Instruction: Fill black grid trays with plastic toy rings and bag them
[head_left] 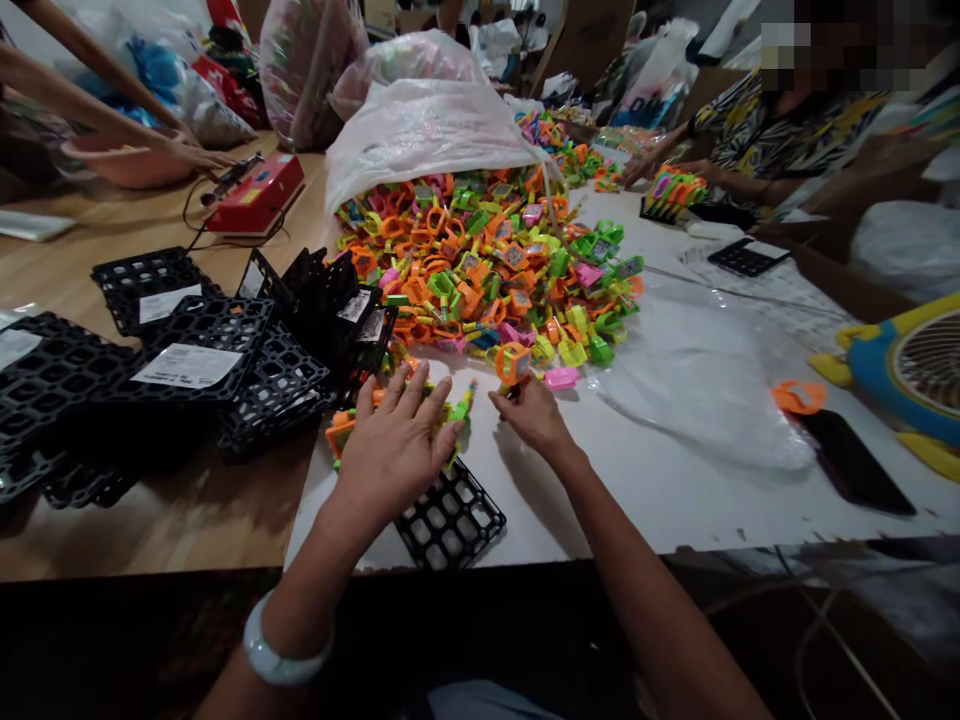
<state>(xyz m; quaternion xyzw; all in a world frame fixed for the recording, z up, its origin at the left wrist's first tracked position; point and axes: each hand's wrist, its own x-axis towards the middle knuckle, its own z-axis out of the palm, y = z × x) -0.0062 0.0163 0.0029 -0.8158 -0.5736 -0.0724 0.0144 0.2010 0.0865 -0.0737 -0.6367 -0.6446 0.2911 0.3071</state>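
My left hand (397, 430) lies flat, fingers spread, on a black grid tray (450, 520) that holds several small coloured plastic toys. My right hand (529, 410) is closed in a pinch on an orange plastic toy (513, 362) at the near edge of a big heap of orange, green, pink and yellow toys (487, 265). The heap spills from a large clear plastic bag (427, 130) lying on the white sheet (675, 480).
A stack of black grid trays (187, 350) with white labels lies left. A red device (259, 190) sits behind them, with another person's hands beside it. A person in a patterned top (765, 130) works at the far right. A phone (851, 460) and a fan (922, 370) lie right.
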